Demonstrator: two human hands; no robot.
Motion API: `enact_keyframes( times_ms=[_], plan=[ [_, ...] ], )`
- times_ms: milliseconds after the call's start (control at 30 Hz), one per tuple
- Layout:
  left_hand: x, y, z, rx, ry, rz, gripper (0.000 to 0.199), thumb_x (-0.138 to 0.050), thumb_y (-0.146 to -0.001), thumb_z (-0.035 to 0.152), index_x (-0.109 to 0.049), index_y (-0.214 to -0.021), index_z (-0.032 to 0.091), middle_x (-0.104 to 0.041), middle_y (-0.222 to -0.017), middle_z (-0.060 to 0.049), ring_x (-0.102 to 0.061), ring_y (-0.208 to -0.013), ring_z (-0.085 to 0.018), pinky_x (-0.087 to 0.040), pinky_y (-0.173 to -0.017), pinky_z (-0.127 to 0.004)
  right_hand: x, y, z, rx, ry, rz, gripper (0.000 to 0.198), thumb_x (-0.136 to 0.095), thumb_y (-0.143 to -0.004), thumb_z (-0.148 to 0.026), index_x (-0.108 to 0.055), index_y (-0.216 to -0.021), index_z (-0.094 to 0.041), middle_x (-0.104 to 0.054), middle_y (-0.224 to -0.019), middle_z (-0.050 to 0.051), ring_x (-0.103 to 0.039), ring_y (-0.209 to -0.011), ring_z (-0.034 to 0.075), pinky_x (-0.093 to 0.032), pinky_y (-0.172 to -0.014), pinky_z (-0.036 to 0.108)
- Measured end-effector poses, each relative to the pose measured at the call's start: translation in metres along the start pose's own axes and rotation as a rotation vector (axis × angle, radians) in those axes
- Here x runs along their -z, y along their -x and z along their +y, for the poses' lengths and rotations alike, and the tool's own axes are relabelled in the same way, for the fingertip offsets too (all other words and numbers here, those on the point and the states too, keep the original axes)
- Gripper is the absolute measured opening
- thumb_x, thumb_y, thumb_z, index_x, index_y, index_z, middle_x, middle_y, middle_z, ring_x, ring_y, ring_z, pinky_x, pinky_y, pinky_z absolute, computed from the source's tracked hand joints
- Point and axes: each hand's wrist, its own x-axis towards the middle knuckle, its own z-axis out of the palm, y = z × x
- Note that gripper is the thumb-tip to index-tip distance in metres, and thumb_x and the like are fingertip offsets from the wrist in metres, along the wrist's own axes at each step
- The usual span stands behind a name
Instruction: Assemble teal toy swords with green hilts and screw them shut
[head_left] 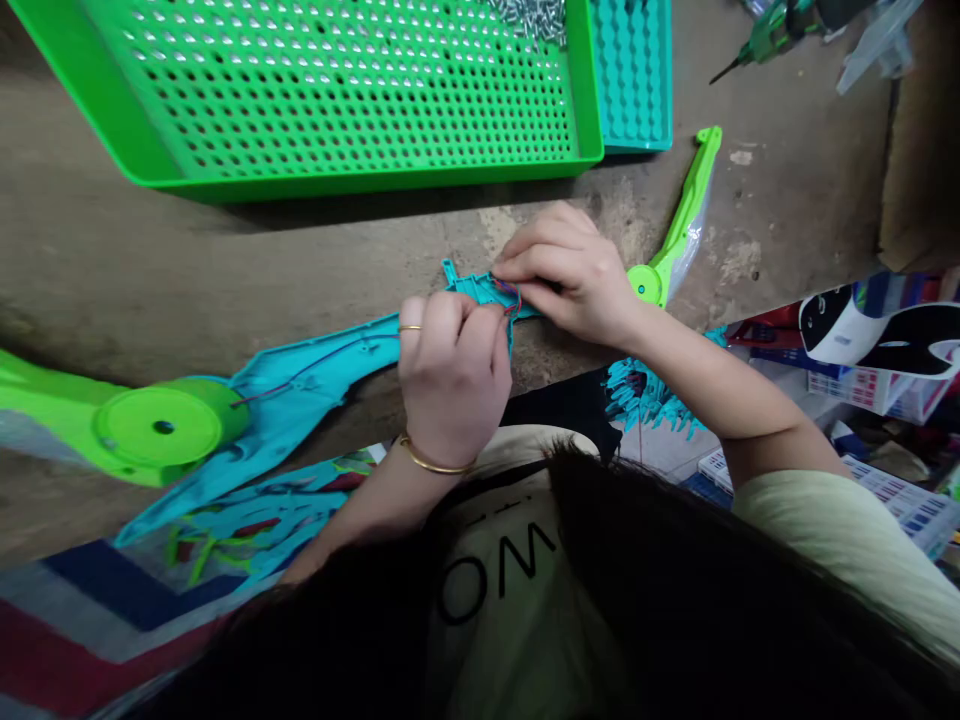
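A long turquoise plastic shell half [322, 370] lies with its hollow side up at the table's front edge. A thin dark wire [315, 358] runs along inside it from a round green hub [161, 428] at the left end. My left hand [454, 360], wearing a ring and bangle, is closed over the middle of the shell. My right hand [574, 270] is closed at the far edge of the shell, its fingertips by a loop of red and blue wires [512, 290]. The exact grip of the fingertips is partly hidden. Right of it lies a curved lime-green part [686, 220].
A green perforated tray [375, 180] with many small screws [532, 18] stands beyond my hands, beside a turquoise tray [636, 80]. A power screwdriver [780, 30] lies at the back right. More turquoise parts [652, 395] are below the table edge, with printed boxes [862, 385] at right.
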Motion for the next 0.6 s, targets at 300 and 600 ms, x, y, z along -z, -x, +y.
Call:
enact_keyframes(
  times_ms=[300, 600],
  plan=[
    [-0.0083, 0.0011, -0.0031, -0.091, -0.088, 0.064, 0.022, -0.046, -0.093, 0.023, -0.064, -0.081, 0.017, -0.054, -0.077, -0.007, -0.049, -0.077, -0.021, -0.036, -0.075, -0.037, -0.0028, 0.0008, 0.0069, 0.05, -0.108, 0.036, 0.028, -0.038, -0.099, -0.033, -0.064, -0.104, -0.022, -0.059, -0.105, 0.002, -0.053, -0.107, 0.02, -0.036, -0.1, 0.05],
    [-0.0099, 0.0017, -0.005, -0.183, -0.166, 0.123, 0.018, -0.05, -0.091, 0.021, -0.065, -0.081, 0.017, -0.056, -0.075, -0.006, -0.049, -0.073, -0.02, -0.036, -0.07, -0.035, 0.001, -0.0048, 0.0052, -0.038, -0.165, -0.019, 0.021, -0.047, -0.095, -0.029, -0.065, -0.096, -0.02, -0.061, -0.1, 0.002, -0.053, -0.105, 0.02, -0.039, -0.097, 0.045]
  ],
)
